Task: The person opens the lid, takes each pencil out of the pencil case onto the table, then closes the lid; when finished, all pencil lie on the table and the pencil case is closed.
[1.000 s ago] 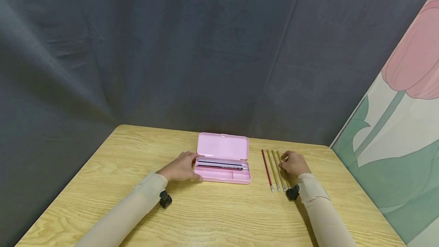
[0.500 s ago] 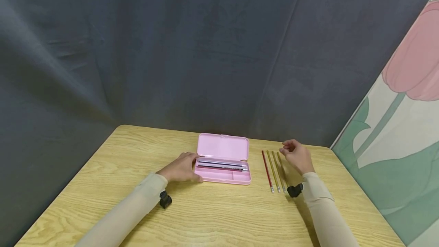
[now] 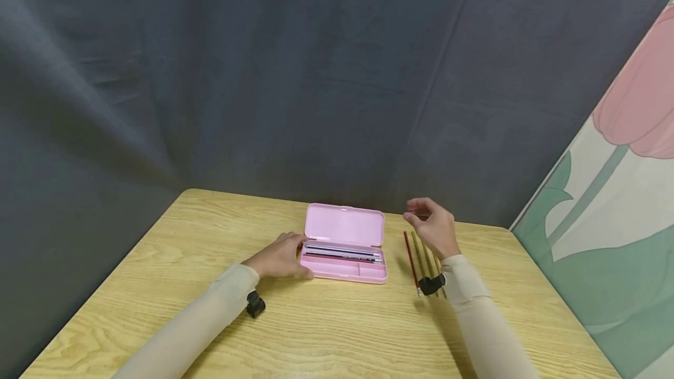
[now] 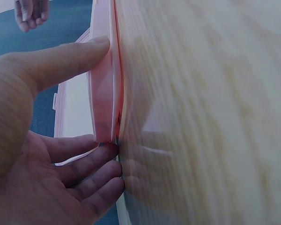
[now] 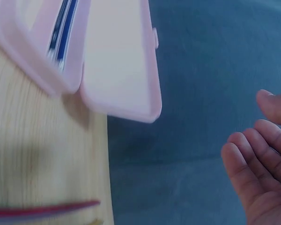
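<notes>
Case, pink, lid up, on table, pencils inside; its left end between thumb and fingers of left hand. Right hand (fingers loosely bent) above yellow pencils, beside red pencil.

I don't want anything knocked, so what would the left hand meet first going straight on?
Likely the pink pencil case; the left hand has its fingers at that case's left end, seemingly touching.
</notes>
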{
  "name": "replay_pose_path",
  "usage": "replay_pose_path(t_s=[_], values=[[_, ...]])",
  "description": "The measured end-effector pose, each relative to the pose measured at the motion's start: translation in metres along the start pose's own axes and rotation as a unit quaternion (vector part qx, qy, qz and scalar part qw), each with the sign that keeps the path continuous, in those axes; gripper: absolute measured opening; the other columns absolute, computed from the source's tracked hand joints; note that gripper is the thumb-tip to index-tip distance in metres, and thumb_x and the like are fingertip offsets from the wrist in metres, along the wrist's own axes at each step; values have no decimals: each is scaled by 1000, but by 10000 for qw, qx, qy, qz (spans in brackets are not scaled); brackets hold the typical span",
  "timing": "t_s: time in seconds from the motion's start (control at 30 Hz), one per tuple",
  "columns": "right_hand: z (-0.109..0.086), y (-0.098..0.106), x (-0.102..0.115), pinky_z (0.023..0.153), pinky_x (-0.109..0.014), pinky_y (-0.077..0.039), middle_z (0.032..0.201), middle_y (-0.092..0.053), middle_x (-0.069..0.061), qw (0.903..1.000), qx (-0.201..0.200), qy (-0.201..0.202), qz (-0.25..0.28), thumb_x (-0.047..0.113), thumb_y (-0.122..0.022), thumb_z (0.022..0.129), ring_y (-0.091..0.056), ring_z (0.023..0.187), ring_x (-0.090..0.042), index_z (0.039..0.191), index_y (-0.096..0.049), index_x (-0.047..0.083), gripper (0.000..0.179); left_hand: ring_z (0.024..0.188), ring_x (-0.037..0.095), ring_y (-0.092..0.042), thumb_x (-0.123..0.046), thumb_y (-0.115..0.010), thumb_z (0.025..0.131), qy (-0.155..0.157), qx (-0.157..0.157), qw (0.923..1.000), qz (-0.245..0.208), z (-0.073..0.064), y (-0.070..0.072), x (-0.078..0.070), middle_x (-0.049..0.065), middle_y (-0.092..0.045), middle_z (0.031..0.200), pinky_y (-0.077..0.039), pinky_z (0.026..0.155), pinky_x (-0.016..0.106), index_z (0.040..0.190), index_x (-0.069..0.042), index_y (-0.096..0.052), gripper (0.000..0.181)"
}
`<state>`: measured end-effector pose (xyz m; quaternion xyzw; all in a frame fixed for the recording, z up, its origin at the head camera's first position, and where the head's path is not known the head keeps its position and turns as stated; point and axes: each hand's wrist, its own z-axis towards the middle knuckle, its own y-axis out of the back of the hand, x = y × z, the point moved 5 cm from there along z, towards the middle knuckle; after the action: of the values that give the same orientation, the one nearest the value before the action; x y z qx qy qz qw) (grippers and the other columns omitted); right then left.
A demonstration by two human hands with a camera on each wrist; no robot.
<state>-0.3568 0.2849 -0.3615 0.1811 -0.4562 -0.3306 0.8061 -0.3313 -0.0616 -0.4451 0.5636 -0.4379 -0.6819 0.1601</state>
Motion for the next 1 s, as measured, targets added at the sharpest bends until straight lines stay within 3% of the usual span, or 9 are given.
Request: replay_pose_path(t_s=[0.3,0.73,1.0], values=[[7,-26,34,77,-11,-51,100,-75,-11,9986,276,259,362,9,-75,88,-71,89,-21,109,-72,9,21,139,30,-44,-38,-89,73,-56,-90,9999,-7,3,-1,-2,12,-52,148,-40,116,49,146,-5,-51,88],[-2,-79,66,81,-32,-60,97,-74,-7,9908,963,677,675,7,-77,87,-70,88,-18,107,-73,7,21,138,30,-45,-38,-90,73,-129,-86,9999,31,8,-3,-1,12,-54,147,-39,118,48,144,-5,-52,87],[-13,-107,81,82,-33,-62,96,-74,-9,9832,1439,943,616,5,-76,87,-71,86,-16,109,-72,4,22,136,30,-47,-38,-91,72,-87,-142,9998,58,8,-2,-2,12,-56,144,-40,117,47,142,-4,-54,86]])
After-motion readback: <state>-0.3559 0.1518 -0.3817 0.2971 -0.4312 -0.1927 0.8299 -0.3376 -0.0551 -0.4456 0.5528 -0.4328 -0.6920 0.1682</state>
